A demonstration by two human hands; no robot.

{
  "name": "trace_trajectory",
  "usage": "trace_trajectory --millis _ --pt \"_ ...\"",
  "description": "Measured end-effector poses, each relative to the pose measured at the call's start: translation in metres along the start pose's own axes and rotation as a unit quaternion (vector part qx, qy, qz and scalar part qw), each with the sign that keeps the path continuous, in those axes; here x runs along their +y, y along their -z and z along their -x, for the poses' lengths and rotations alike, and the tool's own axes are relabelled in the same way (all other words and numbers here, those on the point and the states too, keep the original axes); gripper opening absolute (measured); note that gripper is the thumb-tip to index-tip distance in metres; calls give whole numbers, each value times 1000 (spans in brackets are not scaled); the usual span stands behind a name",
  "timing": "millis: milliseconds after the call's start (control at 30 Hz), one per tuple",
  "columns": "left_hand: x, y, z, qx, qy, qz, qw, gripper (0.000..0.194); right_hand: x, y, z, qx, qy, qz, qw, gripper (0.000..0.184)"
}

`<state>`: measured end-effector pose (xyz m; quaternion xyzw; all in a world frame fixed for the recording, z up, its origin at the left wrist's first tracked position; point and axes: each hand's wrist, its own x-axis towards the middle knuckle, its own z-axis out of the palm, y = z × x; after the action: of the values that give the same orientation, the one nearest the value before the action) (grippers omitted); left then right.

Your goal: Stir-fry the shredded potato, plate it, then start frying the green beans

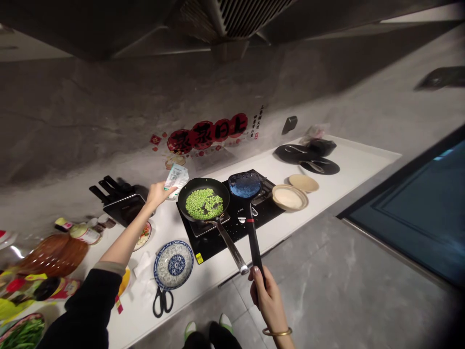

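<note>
My left hand reaches across the counter and grips a crumpled white and teal plastic packet beside the left rim of a frying pan. This black pan sits on the left side of the cooktop, with green peas spread inside and its metal handle pointing toward me. My right hand is closed round the black handle of a spatula. The spatula's broad dark head, with a blue sheen and droplets, appears over the right side of the cooktop, apart from the peas. The packet's print is unreadable.
A blue-patterned plate and black scissors lie near the counter's front edge. A knife block and bottles stand left. Two pale bowls and black lids are right of the cooktop. A range hood hangs overhead.
</note>
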<state>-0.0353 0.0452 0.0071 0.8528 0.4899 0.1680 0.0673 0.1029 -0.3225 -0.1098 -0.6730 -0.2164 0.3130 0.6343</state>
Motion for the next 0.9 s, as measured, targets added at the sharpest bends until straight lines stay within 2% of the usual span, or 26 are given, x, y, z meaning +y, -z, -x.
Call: trace_trajectory --millis 400,667,900 --pt "-1 -1 -16 -4 -17 -14 1000 49 2 1 4 16 -4 1 1000 45" --pt "-2 -10 -17 -16 -25 -2 1000 43 1 0 4 26 -9 -20 999 46" --pt "-8 -12 -20 14 10 1 1000 53 4 1 4 23 -18 -27 999 44"
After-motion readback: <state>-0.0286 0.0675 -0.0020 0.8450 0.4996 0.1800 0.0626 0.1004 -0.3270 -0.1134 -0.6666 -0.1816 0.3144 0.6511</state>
